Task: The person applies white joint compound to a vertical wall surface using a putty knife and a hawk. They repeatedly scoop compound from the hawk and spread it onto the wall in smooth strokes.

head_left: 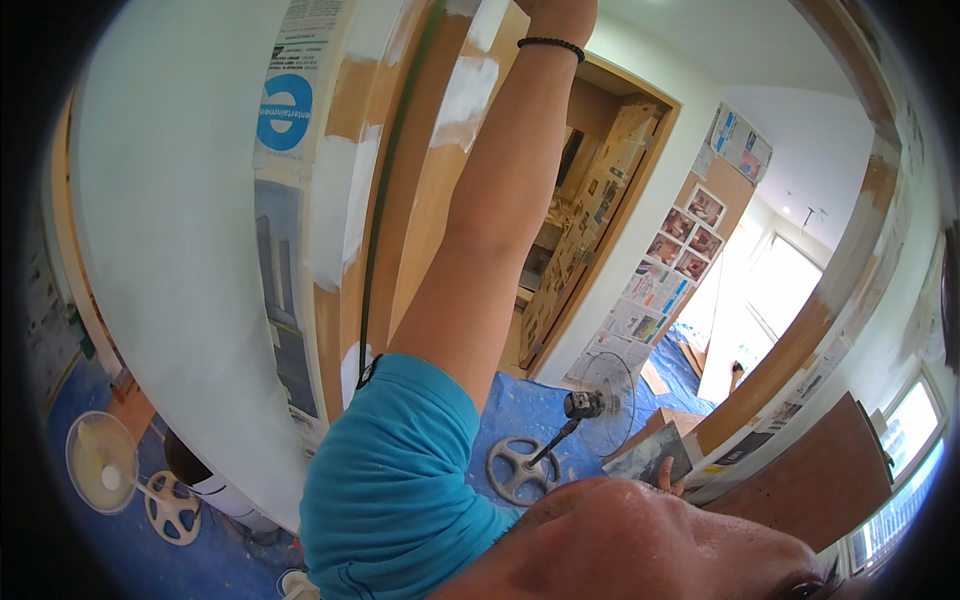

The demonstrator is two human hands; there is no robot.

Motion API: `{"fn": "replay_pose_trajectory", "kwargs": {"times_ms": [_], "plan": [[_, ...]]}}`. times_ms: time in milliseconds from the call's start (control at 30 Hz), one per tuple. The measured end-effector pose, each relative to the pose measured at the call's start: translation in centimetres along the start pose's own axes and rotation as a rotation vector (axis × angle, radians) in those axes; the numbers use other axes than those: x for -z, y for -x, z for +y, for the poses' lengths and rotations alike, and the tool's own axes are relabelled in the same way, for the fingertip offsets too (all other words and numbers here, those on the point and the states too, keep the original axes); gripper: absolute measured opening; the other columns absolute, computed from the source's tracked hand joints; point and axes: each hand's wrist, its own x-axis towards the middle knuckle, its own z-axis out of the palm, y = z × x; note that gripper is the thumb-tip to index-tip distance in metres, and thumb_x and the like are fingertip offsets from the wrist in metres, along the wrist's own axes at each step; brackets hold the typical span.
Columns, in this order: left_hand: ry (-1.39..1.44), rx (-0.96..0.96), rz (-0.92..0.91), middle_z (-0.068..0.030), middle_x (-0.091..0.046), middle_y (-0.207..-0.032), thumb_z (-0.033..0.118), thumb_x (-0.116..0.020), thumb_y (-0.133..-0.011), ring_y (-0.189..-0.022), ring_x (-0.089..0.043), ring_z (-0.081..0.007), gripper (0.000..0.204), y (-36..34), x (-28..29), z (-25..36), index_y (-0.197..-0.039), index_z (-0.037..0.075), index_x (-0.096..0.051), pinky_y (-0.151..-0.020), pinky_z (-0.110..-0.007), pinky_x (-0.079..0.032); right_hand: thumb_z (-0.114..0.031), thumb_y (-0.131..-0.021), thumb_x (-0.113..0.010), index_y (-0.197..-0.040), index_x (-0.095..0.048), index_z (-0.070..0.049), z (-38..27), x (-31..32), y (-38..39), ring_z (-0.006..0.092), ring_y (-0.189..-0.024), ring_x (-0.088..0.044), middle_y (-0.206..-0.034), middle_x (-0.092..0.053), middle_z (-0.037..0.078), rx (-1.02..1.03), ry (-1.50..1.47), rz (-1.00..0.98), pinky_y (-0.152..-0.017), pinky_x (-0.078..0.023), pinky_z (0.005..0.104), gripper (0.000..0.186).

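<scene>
My left arm, in a blue short sleeve with a dark bead bracelet point(551, 43) at the wrist, reaches up past a wooden frame point(445, 170) patched with white filler. Only the base of my left hand point(560, 8) shows at the upper edge; its fingers are out of view. Lower right, part of my right hand point(668, 478) shows against a smeared grey flat board point(640, 456), with a finger or thumb raised over its edge. The rest of that hand is hidden.
A standing fan point(583, 404) stands on blue sheeting point(500, 400), and another fan point(102, 465) is at the left. Newspaper point(285, 120) covers part of the wall beside the frame. A brown panel point(800, 475) leans at the right. A doorway point(560, 230) is behind the arm.
</scene>
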Motion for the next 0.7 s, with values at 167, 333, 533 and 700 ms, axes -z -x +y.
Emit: {"fn": "replay_pose_trajectory", "kwargs": {"times_ms": [167,333,533,700], "plan": [[0.026,-0.016,-0.135,-0.0141,-0.073,-0.107,0.017,-0.055,-0.097,-0.105,-0.066,-0.0302,0.027,0.3,0.1,0.1,-0.11,-0.001,-0.071,-0.101,-0.056,-0.038,-0.029,-0.101,-0.069,-0.131,-0.054,0.0,-0.6,0.0,0.5,0.0196,-0.102,-0.064,-0.118,-0.064,0.009,-0.108,0.056,0.086,-0.086,-0.056,0.0363,0.044],[0.01,0.037,-0.052,-0.0147,-0.073,-0.107,0.016,-0.055,-0.096,-0.106,-0.066,-0.0307,0.026,0.0,1.6,-0.3,-0.108,0.0,-0.071,-0.1,-0.057,-0.038,-0.028,-0.101,-0.069,-0.131,-0.055,0.0,-1.2,-0.2,0.6,0.0197,-0.103,-0.064,-0.117,-0.063,0.008,-0.122,0.068,0.1,-0.085,-0.056,0.0365,0.043],[0.007,-0.008,-0.058,-0.0146,-0.073,-0.107,0.016,-0.055,-0.097,-0.106,-0.066,-0.029,0.028,2.7,2.0,-1.5,-0.114,-0.001,-0.069,-0.099,-0.057,-0.038,-0.027,-0.101,-0.07,-0.132,-0.053,0.0,-1.2,-0.3,0.9,0.02,-0.103,-0.064,-0.118,-0.063,0.008,-0.161,0.075,0.122,-0.086,-0.056,0.037,0.045],[-0.056,-0.03,0.074,-0.0146,-0.073,-0.107,0.015,-0.056,-0.096,-0.106,-0.065,-0.0285,0.029,3.5,1.7,-2.3,-0.116,-0.001,-0.069,-0.099,-0.057,-0.038,-0.028,-0.1,-0.07,-0.133,-0.052,0.0,-1.0,-0.4,0.8,0.0206,-0.103,-0.064,-0.119,-0.062,0.009,-0.145,0.11,0.131,-0.087,-0.056,0.0374,0.046]]}}
